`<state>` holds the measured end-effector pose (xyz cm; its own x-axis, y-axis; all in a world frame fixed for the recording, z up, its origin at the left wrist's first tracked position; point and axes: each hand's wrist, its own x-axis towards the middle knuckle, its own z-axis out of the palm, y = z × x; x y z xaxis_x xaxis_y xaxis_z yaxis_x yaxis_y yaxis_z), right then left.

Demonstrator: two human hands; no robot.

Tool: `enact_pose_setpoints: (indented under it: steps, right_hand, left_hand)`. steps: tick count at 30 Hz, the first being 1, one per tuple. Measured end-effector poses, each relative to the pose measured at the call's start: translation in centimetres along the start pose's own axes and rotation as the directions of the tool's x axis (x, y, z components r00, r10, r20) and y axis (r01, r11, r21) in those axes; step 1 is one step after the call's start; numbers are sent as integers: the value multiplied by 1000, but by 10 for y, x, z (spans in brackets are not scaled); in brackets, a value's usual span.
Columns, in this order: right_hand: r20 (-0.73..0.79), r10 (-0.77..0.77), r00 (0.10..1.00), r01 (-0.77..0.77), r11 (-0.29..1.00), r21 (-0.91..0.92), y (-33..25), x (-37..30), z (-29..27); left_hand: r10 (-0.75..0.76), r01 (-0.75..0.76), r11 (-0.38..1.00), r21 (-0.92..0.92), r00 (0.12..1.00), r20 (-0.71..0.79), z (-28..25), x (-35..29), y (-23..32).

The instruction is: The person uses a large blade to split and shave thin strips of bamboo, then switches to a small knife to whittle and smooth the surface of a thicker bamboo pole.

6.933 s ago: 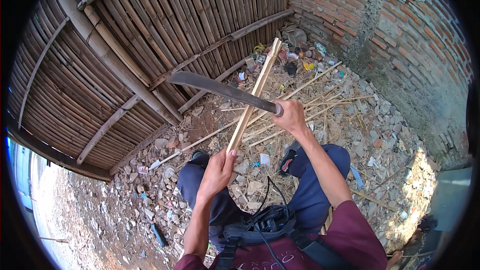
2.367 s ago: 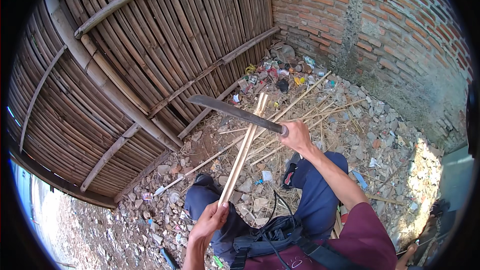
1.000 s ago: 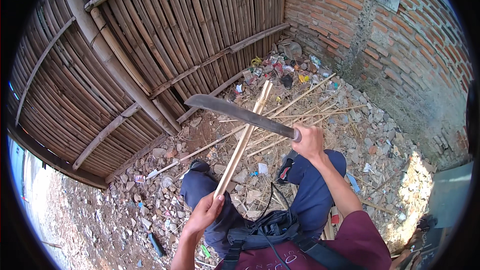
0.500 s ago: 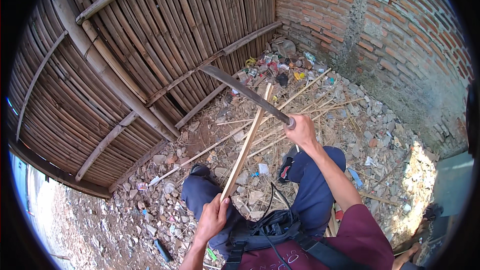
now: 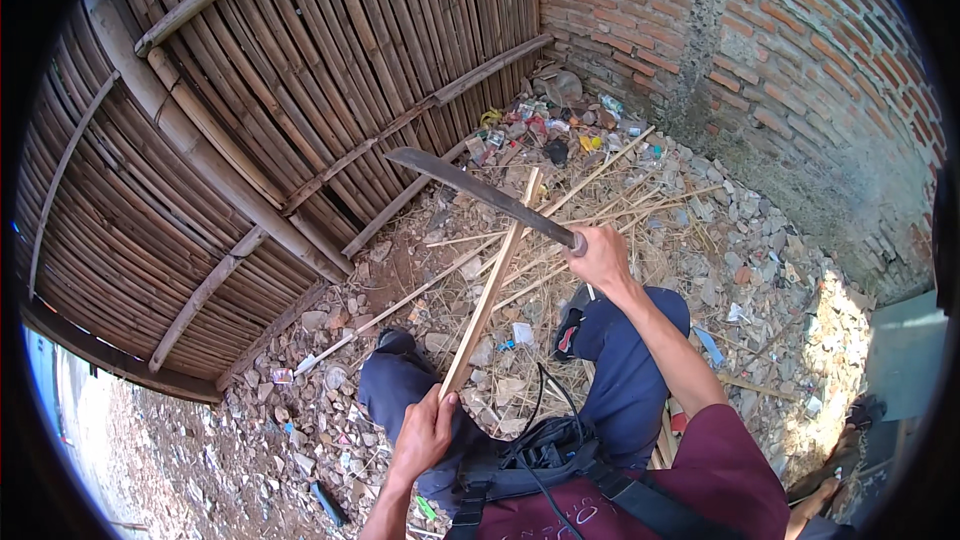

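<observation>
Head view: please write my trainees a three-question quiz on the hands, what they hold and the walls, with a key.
1. What does the right hand grip?
A. a hammer
B. a machete
C. a rope
2. True or false: the left hand holds one end of a pale strip.
3. Fill in: the wall at the picture's upper right is built of ____.

Key: 1 B; 2 true; 3 brick.

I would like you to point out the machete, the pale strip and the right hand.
Machete (image 5: 480, 189): head view, middle of the blade.
Pale strip (image 5: 489, 293): head view, about halfway along it.
Right hand (image 5: 602, 256): head view, back of the hand.
</observation>
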<state>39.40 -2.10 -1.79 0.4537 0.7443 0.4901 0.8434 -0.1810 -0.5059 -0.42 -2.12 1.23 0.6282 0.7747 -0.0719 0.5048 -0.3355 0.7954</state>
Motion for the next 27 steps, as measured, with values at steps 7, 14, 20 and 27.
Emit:
enact_pose_setpoints:
  steps: [7,14,20,27]
  right_hand:
    - [131,-238,962,237,971,18,-29,-23,-2]
    - [38,155,987,-153,987,-57,10,2,5]
    - [160,-142,977,142,990,13,-18,-20,-2]
    - [264,-189,946,200,980,-13,-36,-19,-20]
  left_hand:
    - [-14,15,998,-63,1000,24,6,4,4]
    - [-48,49,998,31,999,-8,3,-16,-3]
    - [-88,88,996,15,996,2,0,-11,6]
    - [-3,52,942,332,989,-145,11,-15,2]
